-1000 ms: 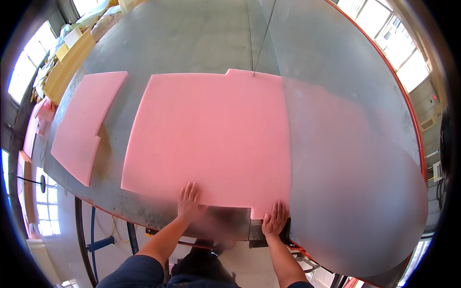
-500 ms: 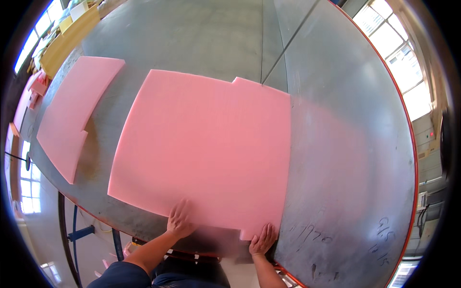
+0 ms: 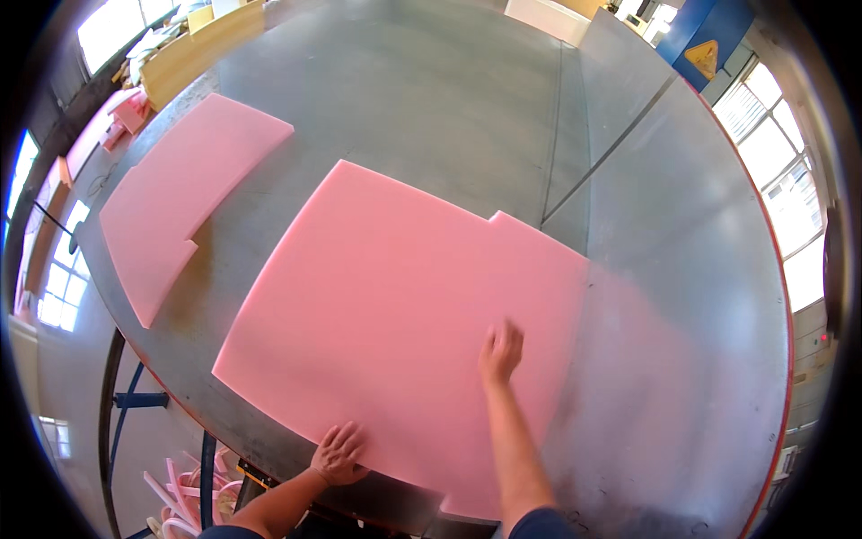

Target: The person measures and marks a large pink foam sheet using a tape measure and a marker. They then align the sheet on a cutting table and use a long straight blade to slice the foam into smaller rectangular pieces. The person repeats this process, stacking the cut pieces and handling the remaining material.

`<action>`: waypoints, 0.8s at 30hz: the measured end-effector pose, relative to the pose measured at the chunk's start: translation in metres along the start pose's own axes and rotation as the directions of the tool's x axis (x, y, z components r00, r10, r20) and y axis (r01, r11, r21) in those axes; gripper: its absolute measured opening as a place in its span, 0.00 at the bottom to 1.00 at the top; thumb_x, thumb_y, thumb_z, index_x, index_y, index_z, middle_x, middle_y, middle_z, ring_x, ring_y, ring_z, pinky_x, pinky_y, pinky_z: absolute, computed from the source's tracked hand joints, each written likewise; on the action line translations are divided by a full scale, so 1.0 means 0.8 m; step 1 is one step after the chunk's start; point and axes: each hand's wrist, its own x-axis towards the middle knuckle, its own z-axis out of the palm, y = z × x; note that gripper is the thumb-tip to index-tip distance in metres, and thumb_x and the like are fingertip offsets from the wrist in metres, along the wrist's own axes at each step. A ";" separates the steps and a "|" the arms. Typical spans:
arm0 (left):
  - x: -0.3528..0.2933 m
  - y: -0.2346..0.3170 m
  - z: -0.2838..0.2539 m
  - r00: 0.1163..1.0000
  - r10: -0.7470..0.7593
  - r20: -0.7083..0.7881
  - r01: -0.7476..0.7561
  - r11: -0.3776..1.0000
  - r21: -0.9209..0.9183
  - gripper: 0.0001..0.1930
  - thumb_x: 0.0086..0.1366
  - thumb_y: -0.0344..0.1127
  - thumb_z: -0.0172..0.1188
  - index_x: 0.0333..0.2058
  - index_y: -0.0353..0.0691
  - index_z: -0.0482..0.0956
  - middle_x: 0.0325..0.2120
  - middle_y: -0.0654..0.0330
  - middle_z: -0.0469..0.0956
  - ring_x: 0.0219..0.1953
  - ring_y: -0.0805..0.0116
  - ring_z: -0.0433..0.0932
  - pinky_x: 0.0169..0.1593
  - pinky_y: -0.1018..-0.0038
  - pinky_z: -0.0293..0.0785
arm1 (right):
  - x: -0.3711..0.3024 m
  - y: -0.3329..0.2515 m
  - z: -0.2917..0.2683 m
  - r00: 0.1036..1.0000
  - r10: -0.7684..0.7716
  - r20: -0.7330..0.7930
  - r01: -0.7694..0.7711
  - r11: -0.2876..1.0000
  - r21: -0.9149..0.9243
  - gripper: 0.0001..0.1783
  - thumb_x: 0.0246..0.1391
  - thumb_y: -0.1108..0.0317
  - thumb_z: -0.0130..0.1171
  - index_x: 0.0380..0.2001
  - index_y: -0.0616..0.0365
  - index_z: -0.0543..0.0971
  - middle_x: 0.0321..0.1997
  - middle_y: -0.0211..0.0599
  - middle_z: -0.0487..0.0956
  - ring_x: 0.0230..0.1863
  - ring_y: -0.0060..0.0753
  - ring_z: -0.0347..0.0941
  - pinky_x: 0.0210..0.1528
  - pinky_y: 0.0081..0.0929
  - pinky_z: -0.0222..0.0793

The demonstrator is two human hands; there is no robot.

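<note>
A large pink foam sheet (image 3: pixel 422 278), flat with notches in its far and near edges, lies in front of me on the grey metal tabletop (image 3: pixel 431 99). My left hand (image 3: pixel 340 455) rests on its near edge, fingers spread and nothing gripped. Over the sheet's right part is my right hand (image 3: pixel 501 352), fingers loosely bent, thumb apart, with nothing visible in it. Whether this hand touches the foam I cannot tell. A second, narrower pink foam piece (image 3: pixel 189 198), notched along one side, lies to the left.
A straight dark seam (image 3: pixel 611 157) crosses the tabletop's far right. Pink foam offcuts (image 3: pixel 184 494) are heaped below the table at the lower left, near a dark frame leg (image 3: pixel 208 476). A yellowish board (image 3: pixel 193 61) and more foam stand beyond the far left edge.
My right hand has left the near right corner and moved forward over the sheet. My left hand stays at the near edge. The view has shifted and turned.
</note>
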 end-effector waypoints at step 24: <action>0.002 0.001 -0.001 0.992 -0.074 0.106 0.079 0.996 -0.042 0.40 0.48 0.55 0.69 0.63 0.57 0.72 0.68 0.61 0.64 0.71 0.58 0.60 0.70 0.53 0.55 | 0.288 -0.031 0.069 0.957 0.112 -0.269 0.019 0.896 0.443 0.20 0.52 0.66 0.69 0.46 0.62 0.77 0.42 0.40 0.76 0.44 0.44 0.73 0.46 0.39 0.71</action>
